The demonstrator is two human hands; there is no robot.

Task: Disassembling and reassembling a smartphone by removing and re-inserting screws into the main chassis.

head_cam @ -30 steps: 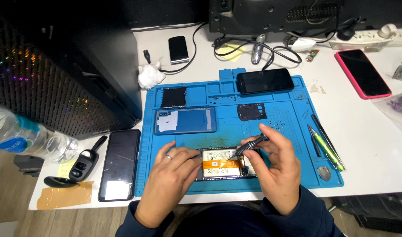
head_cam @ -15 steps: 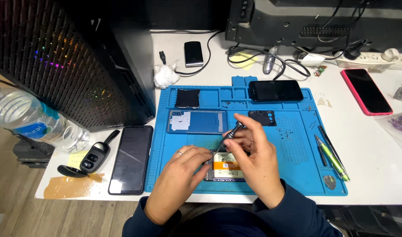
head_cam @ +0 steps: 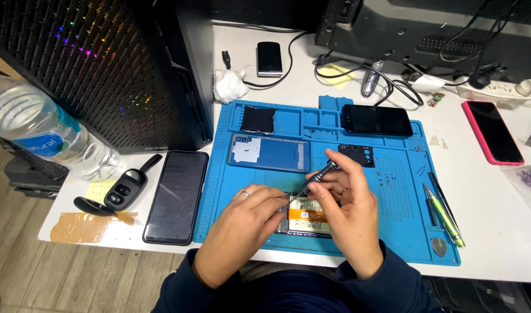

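An opened phone (head_cam: 309, 220) with an orange flex strip lies near the front of the blue repair mat (head_cam: 393, 203). My left hand (head_cam: 242, 226) rests on its left end, fingers curled and pressing it down. My right hand (head_cam: 349, 211) grips a small grey screwdriver (head_cam: 319, 175), held slanted with the tip down on the phone's upper part. Just behind the hands lies a blue phone back cover (head_cam: 269, 152).
On the mat: a black square part (head_cam: 258, 119), a black phone (head_cam: 377, 119), a small camera frame (head_cam: 356, 155), green and black pens (head_cam: 443, 210). Left of it a dark phone (head_cam: 177, 195), a key fob (head_cam: 120, 192), a water bottle (head_cam: 39, 136), a computer tower (head_cam: 103, 64). A pink-cased phone (head_cam: 493, 131) far right.
My right hand has raised and tilted the screwdriver over the phone's upper part. The view has shifted so the mat sits further right and nearer. My left hand stays on the phone.
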